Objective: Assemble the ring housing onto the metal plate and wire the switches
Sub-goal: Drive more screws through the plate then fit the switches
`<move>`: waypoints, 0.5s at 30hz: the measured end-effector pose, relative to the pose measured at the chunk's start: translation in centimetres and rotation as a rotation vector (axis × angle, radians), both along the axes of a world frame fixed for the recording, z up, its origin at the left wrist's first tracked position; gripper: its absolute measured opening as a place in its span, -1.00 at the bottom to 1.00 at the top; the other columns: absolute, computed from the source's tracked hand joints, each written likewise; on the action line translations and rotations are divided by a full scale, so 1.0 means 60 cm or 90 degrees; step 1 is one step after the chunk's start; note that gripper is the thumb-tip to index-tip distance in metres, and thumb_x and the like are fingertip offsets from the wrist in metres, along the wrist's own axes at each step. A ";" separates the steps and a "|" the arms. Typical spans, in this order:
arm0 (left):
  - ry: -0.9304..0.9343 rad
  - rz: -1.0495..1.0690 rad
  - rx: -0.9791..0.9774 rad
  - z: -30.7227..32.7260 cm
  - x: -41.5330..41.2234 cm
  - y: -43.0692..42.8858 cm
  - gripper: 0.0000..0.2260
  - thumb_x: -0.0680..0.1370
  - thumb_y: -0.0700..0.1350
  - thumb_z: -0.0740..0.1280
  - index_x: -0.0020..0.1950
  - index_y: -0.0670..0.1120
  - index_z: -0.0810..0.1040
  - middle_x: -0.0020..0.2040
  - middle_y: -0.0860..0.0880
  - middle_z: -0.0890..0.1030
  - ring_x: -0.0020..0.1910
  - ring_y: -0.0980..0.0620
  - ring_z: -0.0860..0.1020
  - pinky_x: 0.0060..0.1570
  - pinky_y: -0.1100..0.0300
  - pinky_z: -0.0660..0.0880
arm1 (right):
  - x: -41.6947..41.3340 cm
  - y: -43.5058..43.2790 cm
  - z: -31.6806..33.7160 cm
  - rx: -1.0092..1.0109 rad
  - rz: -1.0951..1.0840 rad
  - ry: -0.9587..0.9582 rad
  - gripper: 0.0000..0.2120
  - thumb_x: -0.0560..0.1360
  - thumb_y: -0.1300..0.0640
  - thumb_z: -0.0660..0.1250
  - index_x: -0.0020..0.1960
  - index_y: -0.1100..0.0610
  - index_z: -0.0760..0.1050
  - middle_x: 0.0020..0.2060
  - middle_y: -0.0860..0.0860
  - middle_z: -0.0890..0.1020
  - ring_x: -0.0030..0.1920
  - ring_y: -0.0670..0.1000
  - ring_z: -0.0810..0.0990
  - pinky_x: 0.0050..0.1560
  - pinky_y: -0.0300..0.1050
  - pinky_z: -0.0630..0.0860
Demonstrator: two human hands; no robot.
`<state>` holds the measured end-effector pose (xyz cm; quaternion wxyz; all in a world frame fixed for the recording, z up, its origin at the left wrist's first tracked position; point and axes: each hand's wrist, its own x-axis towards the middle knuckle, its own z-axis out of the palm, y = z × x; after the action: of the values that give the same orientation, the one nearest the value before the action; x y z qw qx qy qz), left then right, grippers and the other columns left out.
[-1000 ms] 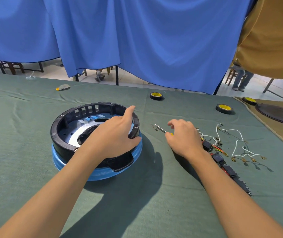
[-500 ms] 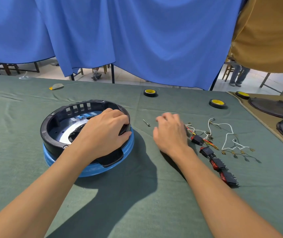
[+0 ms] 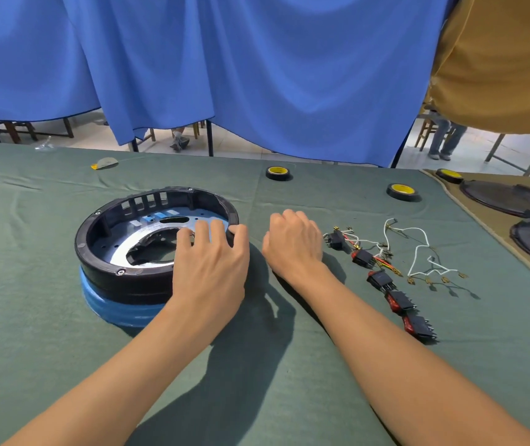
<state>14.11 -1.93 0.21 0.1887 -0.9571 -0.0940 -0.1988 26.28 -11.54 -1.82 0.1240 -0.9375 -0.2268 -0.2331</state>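
One ring housing (image 3: 106, 278); five switches (image 3: 381, 280); three tape rolls (image 3: 402, 191).

ring housing (image 3: 134, 286): we see a black plastic ring, slotted along its far wall, lying flat on a blue round base (image 3: 112, 309), left of centre on the green cloth (image 3: 32, 317).
metal plate (image 3: 117, 252): silver, with a large middle opening, flat inside the ring.
switches (image 3: 379, 280): five, black and red, in a loose row to our right.
wires (image 3: 418, 252): white, brass-tipped, loose beside the switches.
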 end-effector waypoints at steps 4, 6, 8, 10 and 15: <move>-0.017 0.032 0.013 -0.011 0.000 -0.010 -0.44 0.26 -0.01 0.53 0.18 -0.21 0.53 -0.18 -0.13 0.53 -0.20 -0.14 0.49 -0.17 0.04 0.35 | 0.018 -0.002 -0.002 -0.010 -0.033 0.054 -0.82 0.51 0.12 0.25 0.08 0.15 0.46 0.10 0.10 0.51 0.14 0.14 0.45 -0.06 -0.01 0.36; -0.040 0.017 0.016 -0.018 -0.001 -0.008 -0.47 0.29 -0.05 0.51 0.19 -0.24 0.55 -0.20 -0.13 0.54 -0.25 -0.12 0.50 -0.23 0.06 0.37 | 0.028 -0.005 0.000 -0.100 -0.014 0.130 -0.74 0.57 0.05 0.17 0.19 0.15 0.45 0.18 0.13 0.51 0.20 0.17 0.44 0.11 0.04 0.39; -0.051 0.000 0.011 -0.023 0.000 -0.005 -0.48 0.31 -0.08 0.50 0.21 -0.25 0.54 -0.20 -0.14 0.54 -0.28 -0.11 0.50 -0.30 0.08 0.34 | 0.032 -0.008 0.002 -0.159 0.006 0.142 -0.73 0.59 0.06 0.13 0.16 0.14 0.50 0.15 0.13 0.56 0.17 0.18 0.48 0.07 0.04 0.40; -0.055 -0.003 0.012 -0.024 0.001 -0.003 -0.47 0.30 -0.08 0.52 0.21 -0.26 0.55 -0.19 -0.15 0.55 -0.28 -0.11 0.50 -0.32 0.09 0.32 | 0.032 -0.008 0.002 -0.158 0.014 0.117 -0.78 0.58 0.11 0.15 0.06 0.16 0.54 0.06 0.14 0.61 0.08 0.20 0.53 -0.08 -0.02 0.35; -0.065 -0.005 0.014 -0.022 0.000 -0.001 -0.44 0.24 -0.07 0.57 0.17 -0.27 0.58 -0.23 -0.13 0.55 -0.31 -0.10 0.51 -0.35 0.11 0.35 | 0.023 -0.024 0.003 -0.158 0.039 0.070 -0.84 0.54 0.18 0.19 -0.07 0.16 0.54 -0.09 0.16 0.64 -0.04 0.22 0.58 -0.21 -0.06 0.30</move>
<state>14.10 -1.98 -1.13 0.1932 -0.9440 -0.0976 -0.2491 27.64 -12.98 -1.63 0.0266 -0.9495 -0.2753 -0.1479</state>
